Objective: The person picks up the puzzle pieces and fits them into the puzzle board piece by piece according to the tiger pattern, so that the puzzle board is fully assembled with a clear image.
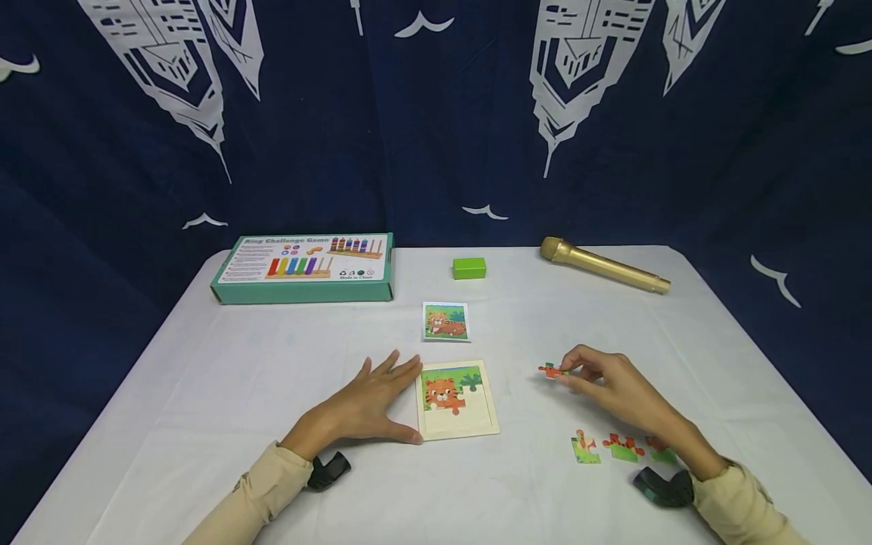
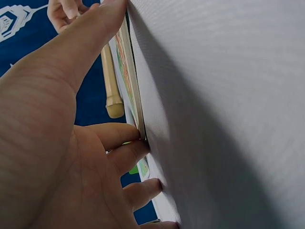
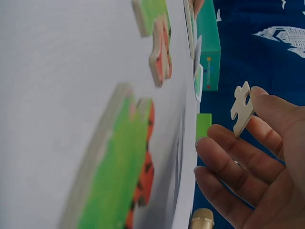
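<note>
Pieces (image 1: 623,448), three, lay loose nearest. Left hand (image 1: 368,405), fingers spread, braced one board (image 1: 480,416); right hand (image 1: 623,386) pinched one more piece (image 1: 550,371) beside it, best kept edge-held, tabs matched before pressing. Beyond: one card (image 1: 446,322), one block (image 1: 469,268), one mic (image 1: 606,266), one box (image 1: 303,269).

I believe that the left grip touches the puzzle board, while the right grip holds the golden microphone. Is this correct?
Not fully: the right grip holds a puzzle piece, not the golden microphone, which lies on the table. The head view shows this. The left grip does touch the puzzle board, as you say.
</note>
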`<state>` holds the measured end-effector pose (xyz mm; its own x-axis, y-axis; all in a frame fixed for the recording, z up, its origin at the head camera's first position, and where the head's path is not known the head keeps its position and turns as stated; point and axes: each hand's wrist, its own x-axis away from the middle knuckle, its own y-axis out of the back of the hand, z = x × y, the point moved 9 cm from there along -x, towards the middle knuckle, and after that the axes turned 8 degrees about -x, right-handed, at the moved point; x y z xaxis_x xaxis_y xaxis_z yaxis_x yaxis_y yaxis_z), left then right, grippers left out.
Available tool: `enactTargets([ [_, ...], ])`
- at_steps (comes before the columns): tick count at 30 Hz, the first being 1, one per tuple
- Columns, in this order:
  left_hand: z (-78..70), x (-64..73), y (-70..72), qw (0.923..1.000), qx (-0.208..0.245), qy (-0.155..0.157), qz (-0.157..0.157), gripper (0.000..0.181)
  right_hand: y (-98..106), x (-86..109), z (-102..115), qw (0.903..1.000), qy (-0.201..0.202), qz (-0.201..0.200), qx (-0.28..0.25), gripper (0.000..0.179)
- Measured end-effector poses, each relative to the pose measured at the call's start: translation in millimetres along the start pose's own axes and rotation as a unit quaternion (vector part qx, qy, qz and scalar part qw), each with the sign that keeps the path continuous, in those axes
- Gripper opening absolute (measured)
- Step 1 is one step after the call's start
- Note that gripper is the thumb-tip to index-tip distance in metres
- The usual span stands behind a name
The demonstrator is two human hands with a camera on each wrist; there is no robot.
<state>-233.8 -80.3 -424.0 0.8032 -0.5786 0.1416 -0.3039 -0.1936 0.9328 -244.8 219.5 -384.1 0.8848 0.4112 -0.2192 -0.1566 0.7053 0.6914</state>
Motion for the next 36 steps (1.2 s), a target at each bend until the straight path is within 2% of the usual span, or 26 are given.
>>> enactTargets([
  [11, 0.1, 0.5, -0.1, 1.0000, 0.002, -0.003, -0.003, 0.109, -16.9, -13.5, 10.2, 0.9998, 0.004, 0.017, -0.005, 0.016],
  [18, 0.6, 0.5, -0.3, 1.0000, 0.003, -0.003, -0.002, 0.109, -25.5, -21.6, 13.6, 0.9996, -0.011, 0.023, 0.008, 0.031],
  [31, 1.7, -1.0, -1.7, 1.0000, -0.006, -0.002, -0.001, 0.109, -46.7, -37.0, 30.7, 0.9986, 0.015, 0.051, 0.000, 0.028],
  [36, 1.7, -1.4, -1.6, 1.0000, -0.007, -0.002, -0.002, 0.109, -56.4, -40.6, 39.2, 0.9968, 0.030, 0.075, -0.002, 0.027],
])
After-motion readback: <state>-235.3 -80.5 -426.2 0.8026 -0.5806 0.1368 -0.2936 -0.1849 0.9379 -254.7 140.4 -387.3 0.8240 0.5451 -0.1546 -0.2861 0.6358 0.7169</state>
